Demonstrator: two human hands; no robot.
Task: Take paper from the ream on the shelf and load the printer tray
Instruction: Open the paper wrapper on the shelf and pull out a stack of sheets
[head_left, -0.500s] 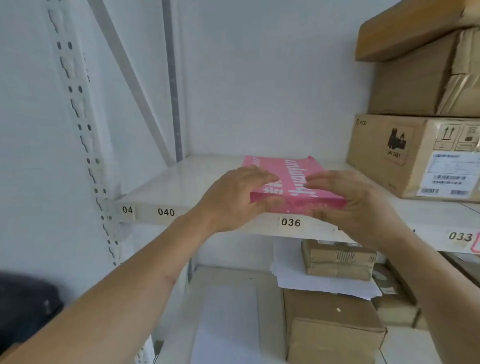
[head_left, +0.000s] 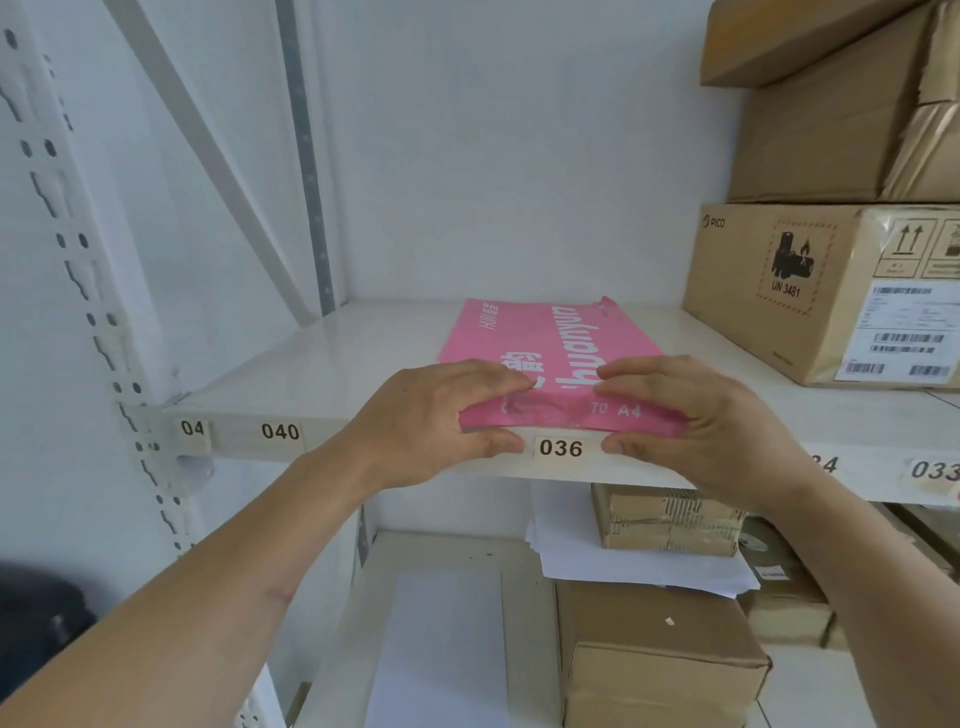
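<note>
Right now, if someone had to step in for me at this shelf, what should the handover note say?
Left hand: gripping the near left end of the pink paper ream, fingers on top, thumb under its front edge.
Right hand: same grip on the near right end.
The ream lies flat on the shelf above label 036, wrapper torn at the far end.
Done: ream reached and gripped.
Left: take paper out and load the printer tray, which is not in view.

Head view, close, facing shelf (head_left: 322, 374), seemingly level.
</note>
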